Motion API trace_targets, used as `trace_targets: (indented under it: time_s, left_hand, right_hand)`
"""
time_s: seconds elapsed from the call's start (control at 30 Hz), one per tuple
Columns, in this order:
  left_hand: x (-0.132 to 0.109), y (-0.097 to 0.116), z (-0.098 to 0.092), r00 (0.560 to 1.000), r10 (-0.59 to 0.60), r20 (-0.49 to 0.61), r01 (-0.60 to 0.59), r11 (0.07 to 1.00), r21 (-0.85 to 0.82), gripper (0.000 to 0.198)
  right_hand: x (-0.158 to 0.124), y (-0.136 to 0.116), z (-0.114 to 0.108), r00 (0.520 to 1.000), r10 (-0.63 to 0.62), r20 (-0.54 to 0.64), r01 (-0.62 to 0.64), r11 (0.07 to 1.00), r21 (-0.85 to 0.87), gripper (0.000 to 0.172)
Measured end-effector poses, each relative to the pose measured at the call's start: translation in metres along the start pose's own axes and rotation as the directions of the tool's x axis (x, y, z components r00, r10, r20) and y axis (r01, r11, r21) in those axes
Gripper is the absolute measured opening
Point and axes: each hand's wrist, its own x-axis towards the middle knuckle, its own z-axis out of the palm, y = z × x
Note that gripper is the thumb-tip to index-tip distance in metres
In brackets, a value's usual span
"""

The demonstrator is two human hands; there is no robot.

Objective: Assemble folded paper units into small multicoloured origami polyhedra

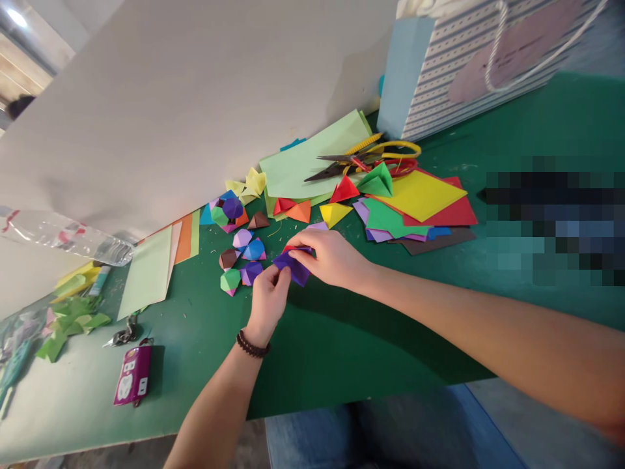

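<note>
My left hand point(267, 305), with a dark beaded bracelet point(252, 344) on its wrist, and my right hand point(331, 257) both pinch a folded piece of purple origami paper point(293, 268) between them. A red edge shows along its top. Just left of my hands lies a cluster of small folded paper polyhedra point(243, 264) in purple, blue, green and brown. Part of the purple paper is hidden by my fingers.
Loose coloured paper sheets point(420, 202) and scissors point(351, 163) lie beyond my hands on the green table point(312, 352), with a striped gift bag point(469, 65) behind. A plastic bottle point(63, 234), a purple pouch point(133, 376) and green paper cut-offs point(68, 326) are at left.
</note>
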Motion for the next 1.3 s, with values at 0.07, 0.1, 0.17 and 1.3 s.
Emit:
trace_targets:
  time_s: [0.07, 0.1, 0.17, 1.3]
  left_hand:
    - [-0.001, 0.001, 0.000, 0.999, 0.035, -0.027, -0.034, 0.999, 0.037, 0.034]
    - [-0.002, 0.002, 0.000, 0.998, 0.043, -0.042, -0.041, 0.998, 0.045, 0.035]
    - [-0.003, 0.003, 0.001, 0.997, 0.037, -0.066, -0.034, 0.999, 0.035, 0.038]
    - [0.000, -0.002, -0.003, 0.953, -0.032, 0.301, 0.141, 0.927, -0.347, 0.049]
  right_hand:
    - [-0.001, -0.001, 0.001, 1.000, -0.015, -0.012, 0.015, 1.000, 0.010, 0.013]
    - [-0.001, -0.001, 0.001, 1.000, -0.021, -0.018, 0.021, 1.000, 0.018, 0.013]
    - [-0.001, -0.002, 0.001, 0.999, -0.032, -0.039, 0.033, 0.999, 0.032, 0.013]
    - [-0.008, 0.000, 0.001, 0.967, -0.205, -0.150, 0.194, 0.978, -0.081, 0.009]
